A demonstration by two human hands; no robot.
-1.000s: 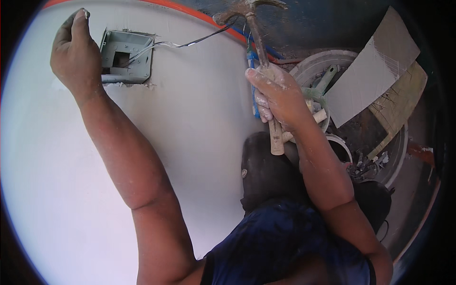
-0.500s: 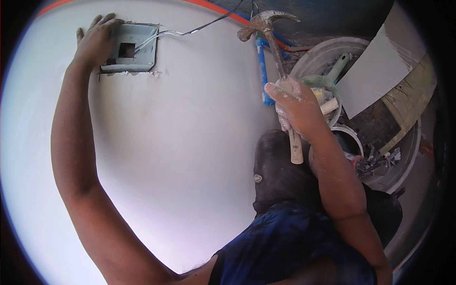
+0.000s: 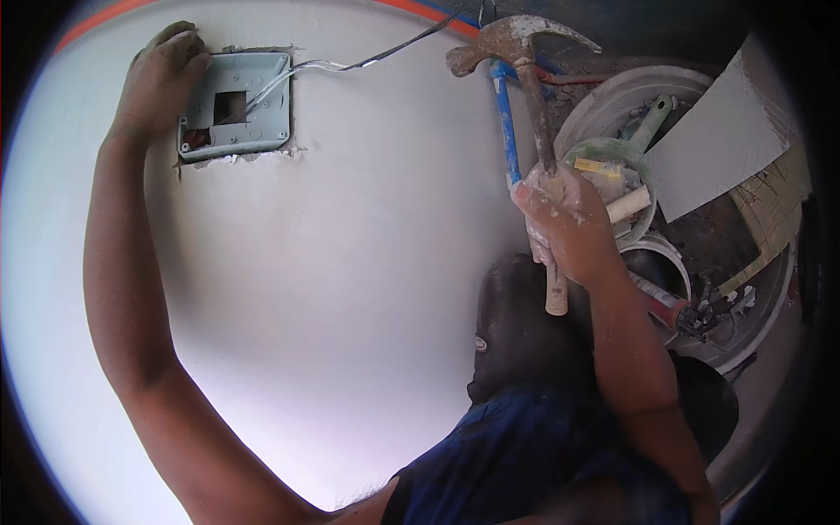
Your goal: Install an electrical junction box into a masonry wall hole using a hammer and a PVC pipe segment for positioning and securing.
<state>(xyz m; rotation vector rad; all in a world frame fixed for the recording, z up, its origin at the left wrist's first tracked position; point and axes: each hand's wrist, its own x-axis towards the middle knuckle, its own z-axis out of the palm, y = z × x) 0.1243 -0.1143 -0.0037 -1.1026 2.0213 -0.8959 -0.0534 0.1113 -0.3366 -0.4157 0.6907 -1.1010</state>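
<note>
A pale grey electrical box [image 3: 259, 144] sits in a rough-edged cutout in the white wall [image 3: 350, 227]. It has a square hole in its back and a smaller gap at its lower left corner. Beside its upper left edge rests my left hand [image 3: 160, 86], fingers loosely bent and holding nothing; some fingertips are partly hidden. Off to the right, my right hand [image 3: 573, 219] is closed round the handle of a claw hammer [image 3: 544, 114]. The hammer stands head up, claw to the right, away from the box. White dust coats that hand.
Black and white wires [image 3: 372, 59] run from the box to the upper right. A blue pipe [image 3: 507, 127] stands near the hammer. At right, a large round tub [image 3: 770, 328] holds a green dipper [image 3: 649, 125], a white bucket [image 3: 674, 254], a caulking gun [image 3: 656, 297] and board scraps [image 3: 717, 144].
My left hand has slid slightly left, its fingers less spread, showing more of the box. The hammer in my right hand appears slightly further right, as the whole view has shifted a little.
</note>
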